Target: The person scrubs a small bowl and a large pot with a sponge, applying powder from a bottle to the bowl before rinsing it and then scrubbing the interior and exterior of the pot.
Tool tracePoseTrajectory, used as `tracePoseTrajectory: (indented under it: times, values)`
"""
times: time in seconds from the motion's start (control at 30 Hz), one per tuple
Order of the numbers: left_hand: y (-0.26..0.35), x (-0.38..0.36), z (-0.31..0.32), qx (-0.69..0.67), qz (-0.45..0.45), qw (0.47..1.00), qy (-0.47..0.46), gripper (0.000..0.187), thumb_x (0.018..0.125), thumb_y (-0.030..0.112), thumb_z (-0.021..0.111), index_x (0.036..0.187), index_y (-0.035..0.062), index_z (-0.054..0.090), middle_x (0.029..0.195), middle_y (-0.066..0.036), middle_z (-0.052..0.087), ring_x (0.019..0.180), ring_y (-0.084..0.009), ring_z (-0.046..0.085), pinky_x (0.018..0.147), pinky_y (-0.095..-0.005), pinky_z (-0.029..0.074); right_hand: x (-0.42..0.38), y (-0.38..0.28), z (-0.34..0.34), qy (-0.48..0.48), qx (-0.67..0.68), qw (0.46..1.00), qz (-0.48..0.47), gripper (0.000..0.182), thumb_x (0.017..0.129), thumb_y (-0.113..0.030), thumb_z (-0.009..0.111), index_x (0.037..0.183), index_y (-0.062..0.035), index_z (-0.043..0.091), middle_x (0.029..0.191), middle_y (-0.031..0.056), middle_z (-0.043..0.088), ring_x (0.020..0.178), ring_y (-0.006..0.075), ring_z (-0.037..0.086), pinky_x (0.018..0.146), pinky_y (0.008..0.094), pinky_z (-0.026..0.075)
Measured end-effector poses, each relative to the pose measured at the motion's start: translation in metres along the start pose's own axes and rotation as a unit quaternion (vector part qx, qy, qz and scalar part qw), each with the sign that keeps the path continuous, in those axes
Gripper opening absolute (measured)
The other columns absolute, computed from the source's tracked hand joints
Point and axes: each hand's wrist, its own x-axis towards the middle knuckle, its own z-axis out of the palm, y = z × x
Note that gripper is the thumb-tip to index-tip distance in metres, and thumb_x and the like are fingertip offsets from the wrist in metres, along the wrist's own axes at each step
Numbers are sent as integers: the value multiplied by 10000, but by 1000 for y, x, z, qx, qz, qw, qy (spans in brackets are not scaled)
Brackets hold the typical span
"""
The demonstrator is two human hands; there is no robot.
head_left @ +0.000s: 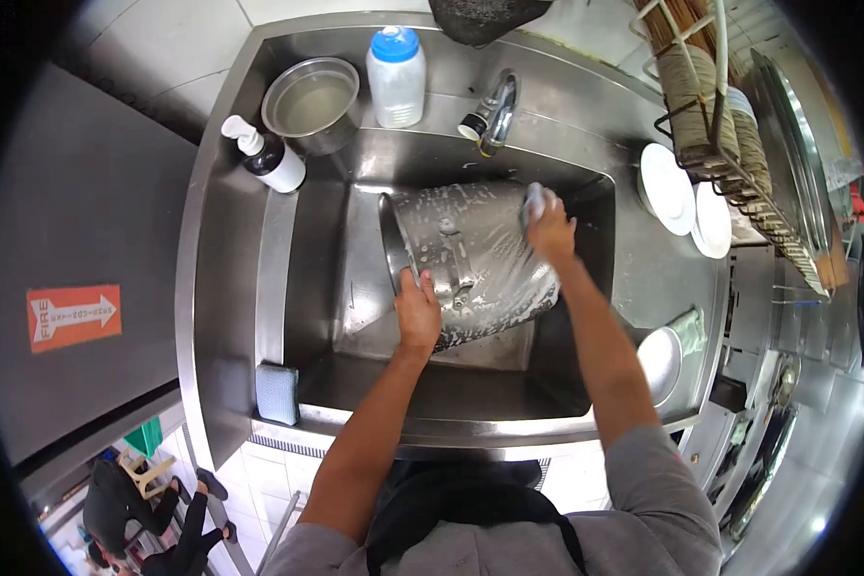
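Note:
A large metal pot, streaked with soap suds, lies on its side in the steel sink, its opening facing left. My left hand is closed on the pot's rim at the lower left. At the pot's upper right end, my right hand holds a light grey-blue sponge against the metal. The pot's handle bracket shows on the side facing up. The faucet stands behind the pot.
On the back ledge are a pan of liquid, a blue-capped container and a pump bottle. Another sponge rests front left. White dishes and a bowl are right, below a wire rack. A person is lower left.

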Motion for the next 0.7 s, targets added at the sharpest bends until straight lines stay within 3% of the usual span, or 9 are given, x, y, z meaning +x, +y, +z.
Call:
tracePoseTrajectory:
  times: [0.1,0.17,0.2,0.3,0.37,0.47,0.5,0.63,0.7]
  values:
    - [-2,3,-1,-6,-23,999,-28,228,979,239,450,989,11,440,743,-299,598,735,-505,567,614,-562,404,28,-6,31,-50,-63,994,-77,592,898,-300,498,1418,-95,305,1413,181,332,1334,365,322,1051,620,246]
    - [-2,3,0,-8,-17,1000,-17,230,979,242,450,988,12,439,739,-298,598,730,-505,566,611,-561,405,-21,-35,54,7,-119,956,-267,594,906,-287,485,1430,-98,279,1403,164,347,1357,341,291,1067,606,238]
    - [-3,2,0,-6,-10,1000,-10,232,980,244,449,987,12,439,736,-298,597,724,-506,566,607,-561,406,-51,-68,17,-52,-69,950,-302,591,906,-297,487,1427,-100,288,1424,162,330,1377,335,256,1071,611,225]
    - [1,1,-2,-17,-14,1000,-21,233,979,244,452,983,12,434,729,-298,595,714,-507,566,601,-563,406,-29,-49,4,-94,-53,948,-300,623,876,-306,522,1425,-115,299,1442,159,308,1378,353,248,1065,614,233]
    - [3,6,-2,-13,-19,1000,-21,231,978,244,454,984,13,433,727,-299,593,707,-508,565,600,-566,405,29,-22,29,-90,-183,967,-150,621,871,-302,519,1419,-99,310,1421,155,339,1379,357,243,1060,620,234]
    - [-3,11,-3,8,4,1000,-18,232,972,246,465,975,17,428,708,-304,584,688,-510,561,595,-575,402,-12,-31,60,7,-168,943,-288,565,890,-279,483,1388,-55,338,1392,162,384,1363,355,277,1033,632,260]
    - [-4,10,-3,-3,-3,1000,-20,238,971,252,467,963,18,424,699,-303,581,686,-512,558,596,-579,402,-57,-70,18,13,1,946,-323,517,912,-268,443,1353,-11,369,1374,199,404,1349,367,296,1016,641,270]
    - [-2,13,-4,1,-6,999,-31,250,968,270,469,959,24,423,699,-305,578,696,-515,552,605,-591,396,11,-9,15,-27,-85,986,-142,540,912,-276,441,1375,-10,357,1374,226,384,1346,375,283,1019,651,255]
    - [-2,20,-2,4,13,1000,-23,246,967,271,470,970,28,427,700,-306,575,696,-515,548,598,-589,390,6,12,65,39,-91,974,-202,550,912,-290,444,1378,-12,353,1374,223,384,1346,377,281,1014,655,258]
